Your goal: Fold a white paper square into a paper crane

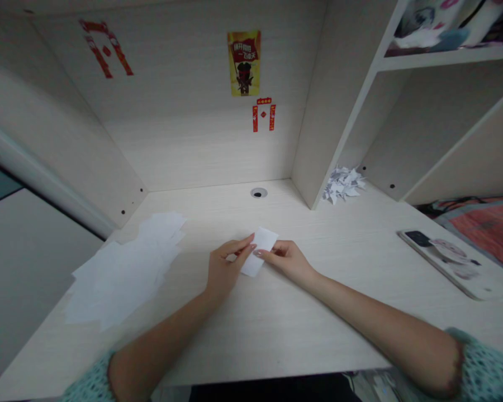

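Note:
A small white piece of paper (265, 240), narrow and apparently folded, is held between both hands over the middle of the desk. My left hand (227, 265) pinches its left edge, with thumb and forefinger on the paper. From the other side, my right hand (290, 258) grips it with the thumb on top; the other fingers are curled partly behind it. To the left of my left hand lies a loose, overlapping pile of white paper sheets (128, 273).
A heap of small white paper pieces (344, 183) sits at the back right beside the upright divider (318, 111). On the right lies a phone (448, 262) in a decorated case. A round cable hole (259, 193) is near the back wall, which bears red and yellow stickers (243, 64).

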A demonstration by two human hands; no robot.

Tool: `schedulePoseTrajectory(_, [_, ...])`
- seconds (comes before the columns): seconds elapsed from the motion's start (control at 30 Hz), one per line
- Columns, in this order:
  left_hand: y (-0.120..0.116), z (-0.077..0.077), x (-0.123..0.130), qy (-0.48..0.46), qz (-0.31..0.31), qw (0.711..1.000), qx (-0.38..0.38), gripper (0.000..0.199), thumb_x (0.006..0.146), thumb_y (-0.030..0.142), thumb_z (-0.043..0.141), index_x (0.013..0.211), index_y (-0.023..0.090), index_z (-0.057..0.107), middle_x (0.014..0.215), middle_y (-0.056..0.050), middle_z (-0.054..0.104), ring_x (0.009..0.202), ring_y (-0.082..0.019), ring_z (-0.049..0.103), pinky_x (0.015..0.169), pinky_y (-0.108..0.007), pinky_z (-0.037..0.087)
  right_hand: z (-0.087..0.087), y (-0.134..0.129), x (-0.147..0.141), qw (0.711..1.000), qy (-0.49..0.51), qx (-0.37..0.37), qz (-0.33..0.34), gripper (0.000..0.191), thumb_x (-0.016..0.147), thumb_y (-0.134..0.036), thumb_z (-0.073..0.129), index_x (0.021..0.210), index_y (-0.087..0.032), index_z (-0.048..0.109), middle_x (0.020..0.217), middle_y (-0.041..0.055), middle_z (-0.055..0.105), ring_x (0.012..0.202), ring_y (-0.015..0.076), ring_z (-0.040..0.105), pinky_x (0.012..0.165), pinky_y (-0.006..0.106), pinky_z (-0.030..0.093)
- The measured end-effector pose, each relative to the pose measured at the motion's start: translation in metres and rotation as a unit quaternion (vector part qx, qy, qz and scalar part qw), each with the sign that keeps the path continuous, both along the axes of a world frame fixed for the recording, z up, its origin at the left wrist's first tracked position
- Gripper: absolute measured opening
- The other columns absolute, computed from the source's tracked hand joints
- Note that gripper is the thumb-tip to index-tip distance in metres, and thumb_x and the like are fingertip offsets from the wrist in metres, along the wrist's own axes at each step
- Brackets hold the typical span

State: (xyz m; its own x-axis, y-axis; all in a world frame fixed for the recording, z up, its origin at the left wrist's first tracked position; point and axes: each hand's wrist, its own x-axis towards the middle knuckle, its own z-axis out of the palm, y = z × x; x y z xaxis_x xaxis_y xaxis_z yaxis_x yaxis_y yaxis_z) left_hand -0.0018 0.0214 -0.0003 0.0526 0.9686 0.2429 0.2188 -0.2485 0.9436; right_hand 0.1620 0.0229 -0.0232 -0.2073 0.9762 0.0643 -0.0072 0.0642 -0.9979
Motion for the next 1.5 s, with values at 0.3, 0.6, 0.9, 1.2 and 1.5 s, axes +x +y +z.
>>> schedulePoseTrajectory(0.3, [0.006, -0.007, 0.000, -0.113, 0.020, 0.989, -0.092, 0.040, 0.068, 0.034, 0.070, 0.106, 0.020, 0.068, 0.091, -0.004, 0.073, 0.074, -0.015, 0.064, 0.067, -0.025, 0.049, 0.001, 0.002, 0.001, 0.999, 0.011, -0.051, 0.003, 0.033, 0.068, -0.047, 0.068, 0.065, -0.014, 0.069, 0.058, 0.0002, 0.062, 0.050, 0.0085, 0.045, 0.050, 0.023, 0.033])
schedulePoseTrajectory(0.6, [0.004, 0.005, 0.000, -0.074, -0.023, 0.995, -0.064, 0.064, 0.071, 0.034, 0.068, 0.129, 0.019, 0.045, 0.069, 0.002, 0.068, 0.063, -0.011, 0.061, 0.065, -0.022, 0.047, -0.001, 0.005, 0.006, 0.999, -0.028, 0.028, -0.033, 0.029, 0.070, -0.044, 0.066, 0.063, -0.016, 0.068, 0.061, 0.0008, 0.064, 0.056, 0.0133, 0.052, 0.055, 0.025, 0.037])
schedulePoseTrajectory(0.9, [0.008, -0.001, -0.002, 0.061, -0.130, 0.980, -0.137, 0.033, 0.071, 0.045, 0.064, 0.082, 0.014, 0.065, 0.075, -0.004, 0.068, 0.067, -0.017, 0.061, 0.057, -0.024, 0.042, 0.001, 0.003, 0.006, 0.995, -0.034, 0.067, -0.072, 0.025, 0.071, -0.041, 0.067, 0.061, -0.018, 0.069, 0.060, 0.0018, 0.062, 0.059, 0.0143, 0.052, 0.057, 0.027, 0.038])
schedulePoseTrajectory(1.2, [0.013, -0.003, -0.009, 0.117, -0.187, 0.962, -0.160, 0.038, 0.073, 0.049, 0.059, 0.076, 0.013, 0.068, 0.063, -0.002, 0.061, 0.056, -0.013, 0.050, 0.051, -0.022, 0.032, 0.004, 0.001, 0.006, 0.999, 0.017, 0.029, -0.036, 0.028, 0.072, -0.041, 0.066, 0.058, -0.017, 0.069, 0.059, -0.0007, 0.056, 0.058, 0.0118, 0.046, 0.057, 0.026, 0.032])
schedulePoseTrajectory(1.5, [0.015, -0.001, -0.011, 0.145, -0.202, 0.955, -0.161, 0.040, 0.072, 0.052, 0.058, 0.069, 0.013, 0.065, 0.057, 0.000, 0.054, 0.050, -0.010, 0.043, 0.047, -0.021, 0.027, 0.007, 0.009, 0.014, 0.995, 0.058, -0.030, -0.070, 0.033, 0.069, -0.043, 0.068, 0.052, -0.016, 0.061, 0.053, -0.0029, 0.048, 0.055, 0.0100, 0.039, 0.056, 0.026, 0.028])
